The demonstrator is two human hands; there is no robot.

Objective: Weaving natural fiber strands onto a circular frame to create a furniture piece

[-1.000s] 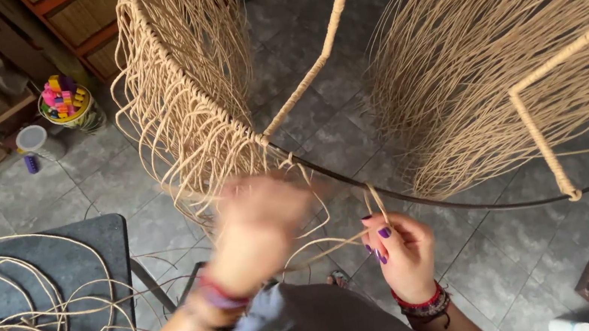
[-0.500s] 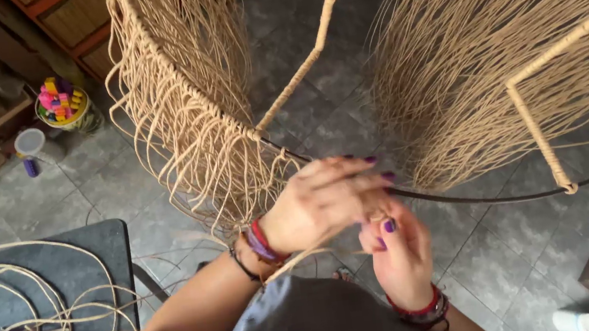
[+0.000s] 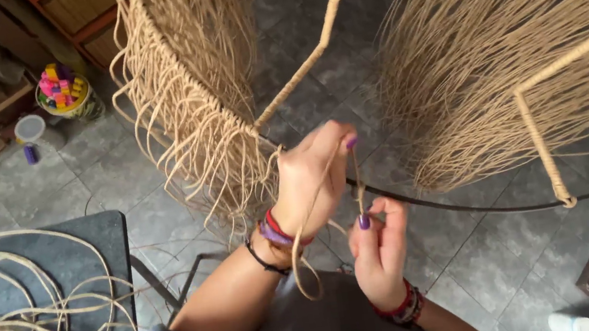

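Your left hand (image 3: pixel 311 178) is pinching a rattan strand (image 3: pixel 357 180) just beside the dark frame ring (image 3: pixel 466 205). Your right hand (image 3: pixel 381 249) is gripping the same strand with closed fingers, directly below that ring.
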